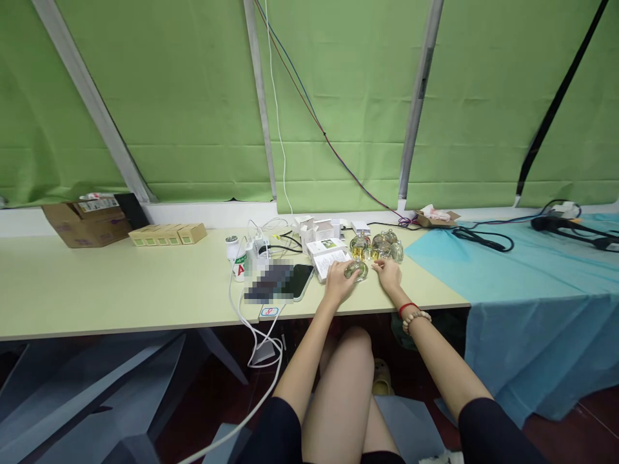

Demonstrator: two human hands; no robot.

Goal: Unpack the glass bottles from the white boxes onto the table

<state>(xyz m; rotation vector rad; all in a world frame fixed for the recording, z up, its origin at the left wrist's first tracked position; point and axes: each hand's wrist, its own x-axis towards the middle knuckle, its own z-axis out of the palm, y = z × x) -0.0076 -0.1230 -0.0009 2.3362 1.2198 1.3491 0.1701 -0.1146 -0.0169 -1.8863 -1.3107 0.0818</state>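
A round clear glass bottle (358,269) rests on the table with my left hand (338,281) closed around its left side. Just right of it is my right hand (389,276), fingers pressed together; whatever is between them is hidden or too small to name. Behind both hands stand several similar glass bottles (381,246), some with yellowish liquid. A white printed box or leaflet (331,259) with a small green picture lies left of the bottles, beside my left hand.
Phones (296,283), a white can (238,265) and tangled white cables sit to the left. Farther left are a row of small yellow boxes (167,234) and a cardboard box (97,224). A blue cloth (512,270) covers the right side, with black cables (483,238) on it.
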